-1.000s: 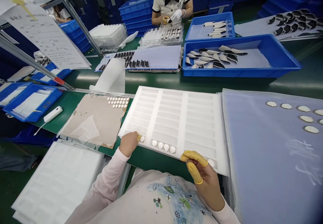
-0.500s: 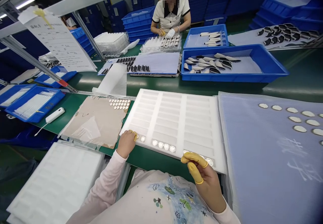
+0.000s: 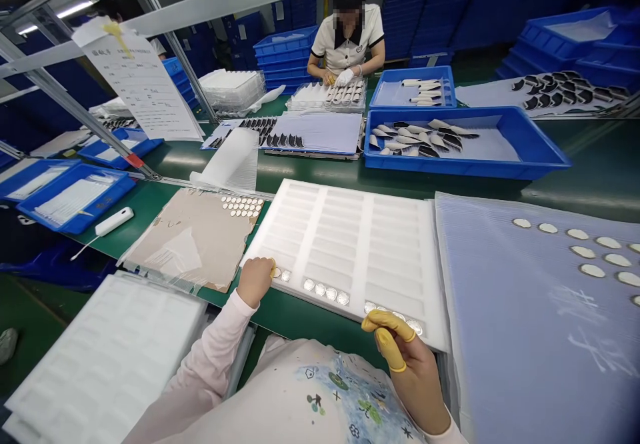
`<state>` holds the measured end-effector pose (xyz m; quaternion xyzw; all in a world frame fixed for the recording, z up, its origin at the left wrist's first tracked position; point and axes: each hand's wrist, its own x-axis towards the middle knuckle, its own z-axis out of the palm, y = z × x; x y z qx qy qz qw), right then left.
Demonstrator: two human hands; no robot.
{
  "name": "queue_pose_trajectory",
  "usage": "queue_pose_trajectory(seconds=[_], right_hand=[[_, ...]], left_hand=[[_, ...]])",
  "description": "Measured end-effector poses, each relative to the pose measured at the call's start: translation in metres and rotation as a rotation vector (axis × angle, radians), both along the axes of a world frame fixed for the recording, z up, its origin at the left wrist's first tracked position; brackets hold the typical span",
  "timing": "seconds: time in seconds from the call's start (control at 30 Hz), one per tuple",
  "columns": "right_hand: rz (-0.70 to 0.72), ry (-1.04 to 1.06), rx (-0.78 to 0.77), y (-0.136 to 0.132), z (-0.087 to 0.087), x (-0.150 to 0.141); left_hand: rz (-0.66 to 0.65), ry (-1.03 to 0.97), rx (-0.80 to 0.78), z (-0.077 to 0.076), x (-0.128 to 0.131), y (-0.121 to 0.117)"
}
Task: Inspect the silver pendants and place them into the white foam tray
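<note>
A white foam tray [image 3: 357, 244] with rows of shallow slots lies in front of me, with silvery-white round discs [image 3: 331, 294] along its near edge. My left hand [image 3: 257, 281] is at the tray's near left corner, fingers curled together in yellow finger cots. Its fingertips are against a round disc [image 3: 277, 273]; whether they grip it is hidden. Over the near right edge hovers my right hand [image 3: 407, 347], yellow-covered thumb and fingers bent close together. Anything between them is too small to make out. Behind its fingers, more discs [image 3: 415, 327] are partly covered.
Left of the tray, a cardboard sheet [image 3: 200, 244] bears small discs [image 3: 243, 205]. A bluish sheet [image 3: 525, 337] with oval discs [image 3: 583, 252] lies right. Blue bins [image 3: 465, 167] stand across the bench, where a co-worker [image 3: 345, 44] handles parts. Foam trays [image 3: 110, 344] are stacked lower left.
The camera view has shifted slightly. My left hand has turned a little at the same corner, showing more of the disc beside it. My right hand keeps almost the same pose.
</note>
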<state>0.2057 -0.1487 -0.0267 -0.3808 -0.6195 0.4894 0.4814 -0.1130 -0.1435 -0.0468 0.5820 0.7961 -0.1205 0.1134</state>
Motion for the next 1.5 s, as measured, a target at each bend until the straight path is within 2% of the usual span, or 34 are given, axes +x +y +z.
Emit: queue_pose_trajectory(seconds=[0.2, 0.47, 0.7, 0.8, 0.97, 1.1, 1.23, 1.33, 1.4, 1.5], right_hand=[[0.018, 0.005, 0.011, 0.000, -0.001, -0.002], [0.017, -0.006, 0.005, 0.002, 0.001, 0.000], [0.043, 0.010, -0.008, -0.001, -0.008, 0.003], [0.036, 0.006, 0.005, -0.005, -0.008, 0.005], [-0.027, -0.085, 0.087, -0.009, 0.007, 0.024], [-0.180, -0.246, 0.161, -0.009, 0.022, 0.064], [-0.417, -0.494, 0.156, -0.004, 0.028, 0.128], [-0.563, -0.718, 0.025, 0.013, 0.027, 0.189], [-0.691, -0.931, -0.168, 0.032, 0.025, 0.233], [-0.863, -1.014, -0.296, 0.066, 0.019, 0.295]], left_hand=[[-0.023, 0.032, 0.001, 0.001, 0.003, -0.004], [-0.039, 0.048, -0.025, -0.002, 0.001, 0.003], [-0.042, 0.040, -0.045, -0.004, -0.002, 0.002], [-0.082, 0.027, -0.030, 0.006, 0.000, 0.002], [-0.250, -0.047, 0.095, 0.039, 0.003, 0.014], [-0.462, -0.267, 0.207, 0.061, 0.023, 0.038], [-0.747, -0.398, 0.180, 0.079, 0.070, 0.060], [-0.907, -0.392, 0.187, 0.088, 0.108, 0.082], [-0.981, -0.462, 0.186, 0.091, 0.133, 0.102], [-1.080, -0.630, 0.178, 0.090, 0.174, 0.136]])
